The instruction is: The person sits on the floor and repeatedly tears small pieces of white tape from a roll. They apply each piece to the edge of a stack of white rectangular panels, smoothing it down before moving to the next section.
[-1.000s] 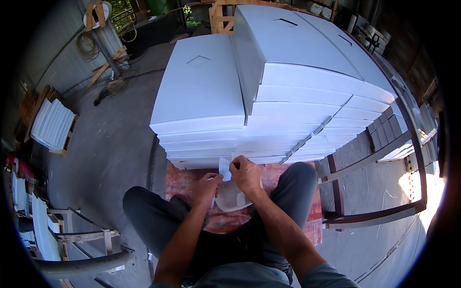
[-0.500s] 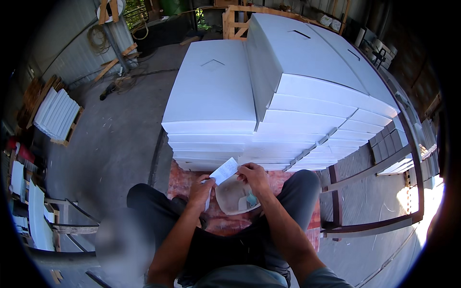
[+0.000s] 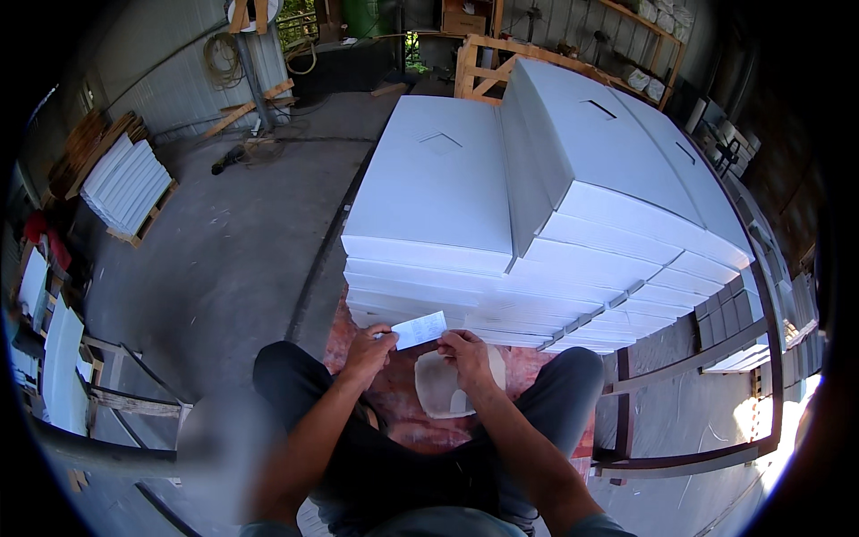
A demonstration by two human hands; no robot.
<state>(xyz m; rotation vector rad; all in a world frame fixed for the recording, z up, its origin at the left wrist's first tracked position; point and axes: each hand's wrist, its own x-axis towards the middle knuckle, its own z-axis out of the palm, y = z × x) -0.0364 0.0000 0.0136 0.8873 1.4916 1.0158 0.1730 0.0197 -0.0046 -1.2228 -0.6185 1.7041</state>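
A small white paper slip (image 3: 420, 330) with faint print on it is held up between my two hands. Its left end is pinched by my left hand (image 3: 367, 355), fingers closed. At the slip's lower right corner, my right hand (image 3: 468, 358) has thumb and fingers pressed together on the edge. Below my hands a pale open tub (image 3: 431, 394) stands on a reddish board (image 3: 407, 430) between my knees; my right hand and forearm cover part of it. Just beyond the slip rises a stack of flat white cartons (image 3: 429, 197).
A taller stack of white cartons (image 3: 617, 143) adjoins on the right, beside a dark metal frame (image 3: 777, 358). More white panels (image 3: 127, 188) lean on a pallet at the far left. A wooden crate frame (image 3: 474, 67) stands behind the cartons.
The slip has turned flatter, its right end lower relative to my left hand. My hands are slightly further apart. The whole view has shifted, with the cartons lower and further right.
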